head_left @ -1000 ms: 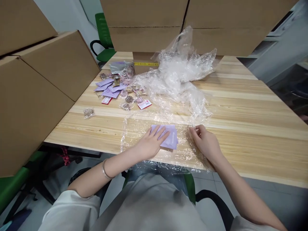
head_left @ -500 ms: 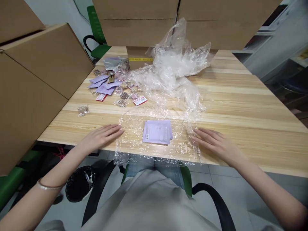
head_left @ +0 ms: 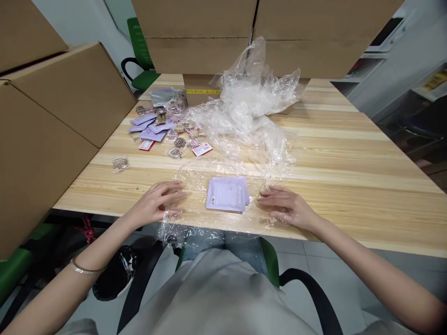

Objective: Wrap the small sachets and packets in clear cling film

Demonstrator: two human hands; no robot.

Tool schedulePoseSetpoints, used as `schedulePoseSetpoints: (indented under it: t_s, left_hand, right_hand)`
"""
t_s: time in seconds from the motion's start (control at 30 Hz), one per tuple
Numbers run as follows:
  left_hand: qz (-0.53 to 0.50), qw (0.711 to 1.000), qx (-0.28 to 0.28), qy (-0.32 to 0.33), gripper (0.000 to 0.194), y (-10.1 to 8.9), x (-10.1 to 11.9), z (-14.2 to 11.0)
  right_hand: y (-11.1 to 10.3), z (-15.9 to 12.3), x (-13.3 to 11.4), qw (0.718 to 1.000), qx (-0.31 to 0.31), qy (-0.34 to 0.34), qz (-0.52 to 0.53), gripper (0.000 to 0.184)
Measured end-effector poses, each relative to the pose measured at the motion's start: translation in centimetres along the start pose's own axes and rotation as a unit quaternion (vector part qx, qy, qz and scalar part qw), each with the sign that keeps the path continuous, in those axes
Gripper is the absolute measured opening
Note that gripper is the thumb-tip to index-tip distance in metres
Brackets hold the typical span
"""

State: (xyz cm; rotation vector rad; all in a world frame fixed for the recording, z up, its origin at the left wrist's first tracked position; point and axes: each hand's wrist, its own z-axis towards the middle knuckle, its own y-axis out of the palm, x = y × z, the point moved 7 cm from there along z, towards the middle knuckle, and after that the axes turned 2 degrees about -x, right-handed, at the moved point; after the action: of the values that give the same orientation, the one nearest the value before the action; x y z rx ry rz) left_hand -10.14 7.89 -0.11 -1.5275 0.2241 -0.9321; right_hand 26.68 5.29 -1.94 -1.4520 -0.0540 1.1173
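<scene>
Two or more flat lilac sachets (head_left: 226, 194) lie stacked on a clear plastic film (head_left: 195, 174) spread at the table's front edge. The upper sachet carries pale print and a small barcode. To the left, my left hand (head_left: 162, 202) is at the film's edge with its fingers apart and slightly curled. On the right, my right hand (head_left: 284, 205) touches the film's other side, fingers apart. Some of the film hangs over the front edge above my lap. Its far end joins or meets a crumpled heap of clear plastic (head_left: 244, 102).
Further left lie a pile of lilac sachets (head_left: 153, 134), several small wrapped pieces (head_left: 179, 142) and a red-and-white card (head_left: 201, 149). One wrapped piece (head_left: 120, 164) sits apart. Cardboard boxes (head_left: 70, 93) stand at the left and back. A black bin (head_left: 113, 274) is below.
Both hands have moved inward toward the sachets, the right one farther. Their fingers have gone from lying flat to curled, and the film's right side has been drawn in.
</scene>
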Motion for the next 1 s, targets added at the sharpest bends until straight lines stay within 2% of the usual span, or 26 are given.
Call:
schedulePoseSetpoints:
  t_s: [0.07, 0.1, 0.2, 0.3, 0.4, 0.47, 0.57, 0.63, 0.7, 0.83, 0.9, 0.93, 1.0]
  left_hand:
    - [-0.094, 0.995, 0.019, -0.006, 0.033, 0.0, 0.1, 0.4]
    - [-0.146, 0.989, 0.030, -0.027, 0.033, 0.2, -0.1, 0.6]
    - [-0.249, 0.955, 0.075, -0.141, 0.050, 1.1, -1.6, 0.9]
    - [-0.267, 0.924, 0.138, -0.238, 0.057, 1.8, -2.5, 0.9]
    - [-0.257, 0.895, 0.213, -0.296, 0.054, 1.6, -2.8, 0.7]
    - [-0.214, 0.895, 0.235, -0.313, 0.055, 1.3, -2.6, 0.7]
    - [-0.062, 0.925, 0.223, -0.300, 0.057, 0.6, -1.9, 1.1]
    - [0.055, 0.938, 0.201, -0.278, 0.054, 0.4, -1.1, 1.5]
    - [0.139, 0.938, 0.166, -0.270, 0.049, 0.7, -0.5, 1.7]
    - [0.223, 0.927, 0.084, -0.291, 0.042, 1.5, 0.1, 2.0]
    - [0.256, 0.913, 0.109, -0.297, 0.030, 1.0, 0.7, 2.0]
    - [0.270, 0.907, 0.144, -0.291, 0.025, 0.5, 1.2, 2.0]
    - [0.282, 0.902, 0.234, -0.228, 0.032, -0.5, 2.9, 2.3]
  right_hand:
    - [-0.4, 0.3, 0.7, 0.997, 0.025, 0.055, 0.038, 0.033]
    - [-0.6, 0.4, 1.1, 0.994, 0.041, 0.087, 0.052, 0.035]
    - [-1.0, 0.3, 2.8, 0.971, 0.109, 0.194, 0.091, 0.050]
    - [-1.0, 0.0, 4.2, 0.934, 0.173, 0.285, 0.129, 0.053]
    - [-0.8, 0.2, 4.7, 0.922, 0.178, 0.322, 0.117, 0.054]
    - [-0.7, 0.6, 4.7, 0.925, 0.156, 0.339, 0.067, 0.054]
    - [-0.9, 1.0, 4.6, 0.920, 0.109, 0.374, -0.036, 0.055]
    - [-0.9, 1.2, 4.7, 0.909, 0.074, 0.402, -0.084, 0.054]
    - [-0.8, 1.3, 4.6, 0.895, 0.039, 0.430, -0.110, 0.051]
    - [-0.6, 1.4, 3.9, 0.875, -0.001, 0.454, -0.171, 0.049]
    - [-1.1, 1.4, 3.3, 0.863, 0.016, 0.449, -0.233, 0.044]
    - [-1.6, 1.5, 2.7, 0.860, 0.040, 0.433, -0.269, 0.040]
    - [-2.7, 2.1, 1.1, 0.870, 0.107, 0.355, -0.326, 0.034]
